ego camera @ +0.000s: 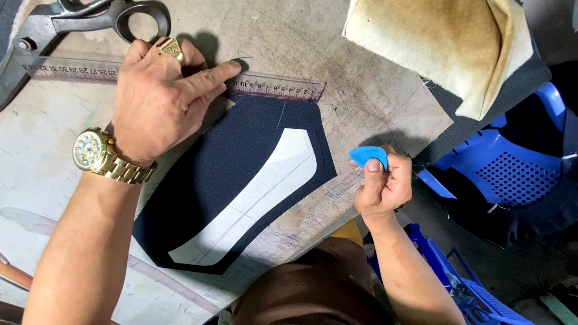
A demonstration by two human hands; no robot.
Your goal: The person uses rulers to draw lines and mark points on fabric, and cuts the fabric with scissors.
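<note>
Brown fabric [307,295] sits closest to us at the bottom edge, right under the camera. Just past that, our right hand [384,183] is off the table's edge, pinching a flat blue piece of tailor's chalk [367,156] between thumb and fingers, so that hand is closed on it and hovering clear of the cloth.

On the worn wooden table [373,102] lies a dark navy fabric piece [205,186] with a curved white pattern shape [253,198] lying on top of it, running diagonally from lower left to upper right.

Our left hand [159,102], gold watch [99,153] on the wrist and a gold ring [171,48] on one finger, is spread flat and pressing down on a clear plastic ruler [277,89], which lies along the top edge of the navy piece. The fingers are extended, not wrapped around anything, index finger pointing along the ruler.

Further back, big metal shears [84,21] rest at the top left corner, just beyond the ruler. Top right there's a stained cream cushion-looking thing [445,42], and off the table to the right we've got a blue plastic chair [512,168] down on the floor.
</note>
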